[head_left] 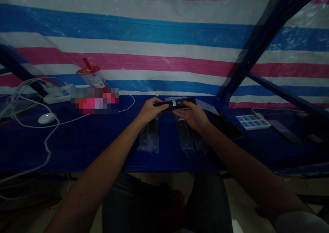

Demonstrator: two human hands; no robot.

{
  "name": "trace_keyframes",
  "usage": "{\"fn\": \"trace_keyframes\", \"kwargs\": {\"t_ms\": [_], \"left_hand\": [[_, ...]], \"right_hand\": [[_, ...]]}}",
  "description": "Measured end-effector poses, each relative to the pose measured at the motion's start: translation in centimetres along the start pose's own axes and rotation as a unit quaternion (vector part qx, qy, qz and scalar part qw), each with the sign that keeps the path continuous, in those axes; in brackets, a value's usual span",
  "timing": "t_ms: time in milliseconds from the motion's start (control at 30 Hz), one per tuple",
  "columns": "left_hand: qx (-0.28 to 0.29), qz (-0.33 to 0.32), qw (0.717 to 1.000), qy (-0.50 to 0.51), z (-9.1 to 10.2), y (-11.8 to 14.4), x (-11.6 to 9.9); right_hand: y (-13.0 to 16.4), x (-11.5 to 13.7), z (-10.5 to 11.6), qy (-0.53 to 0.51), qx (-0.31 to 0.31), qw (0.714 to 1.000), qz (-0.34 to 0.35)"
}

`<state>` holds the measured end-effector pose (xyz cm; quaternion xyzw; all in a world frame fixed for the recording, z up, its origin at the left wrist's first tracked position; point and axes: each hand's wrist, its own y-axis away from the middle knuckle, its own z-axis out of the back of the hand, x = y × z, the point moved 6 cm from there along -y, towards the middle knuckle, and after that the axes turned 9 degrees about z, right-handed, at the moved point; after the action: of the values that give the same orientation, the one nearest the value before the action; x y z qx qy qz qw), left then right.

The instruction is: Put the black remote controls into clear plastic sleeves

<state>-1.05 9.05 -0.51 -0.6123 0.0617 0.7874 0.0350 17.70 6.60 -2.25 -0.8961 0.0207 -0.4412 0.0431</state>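
Both forearms reach to twelve o'clock. Our left hand (149, 111) and right hand (191, 114) pinch the black remote (176, 103) at its ends, above clear sleeves (149, 137).

Head-worn view, downward onto table (77, 147)

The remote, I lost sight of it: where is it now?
In the head view, the remote is at centre, held above the table between the left hand and right hand.
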Motion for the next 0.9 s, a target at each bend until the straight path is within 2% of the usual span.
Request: {"fn": "trace_keyframes", "kwargs": {"t_ms": [100, 300, 900], "left_hand": [[0.025, 0.03, 0.996, 0.075, -0.1, 0.2, 0.0], [0.048, 0.042, 0.985, 0.159, -0.4, 0.6, -0.5], [0.061, 0.032, 0.982, 0.177, -0.5, 0.9, -1.2]], "right_hand": [[0.2, 0.2, -0.2, 0.012, -0.004, 1.0, 0.001], [0.4, 0.4, -0.4, 0.044, -0.003, 0.999, 0.008], [0.6, 1.3, -0.7, 0.065, -0.019, 0.997, 0.043]]}}
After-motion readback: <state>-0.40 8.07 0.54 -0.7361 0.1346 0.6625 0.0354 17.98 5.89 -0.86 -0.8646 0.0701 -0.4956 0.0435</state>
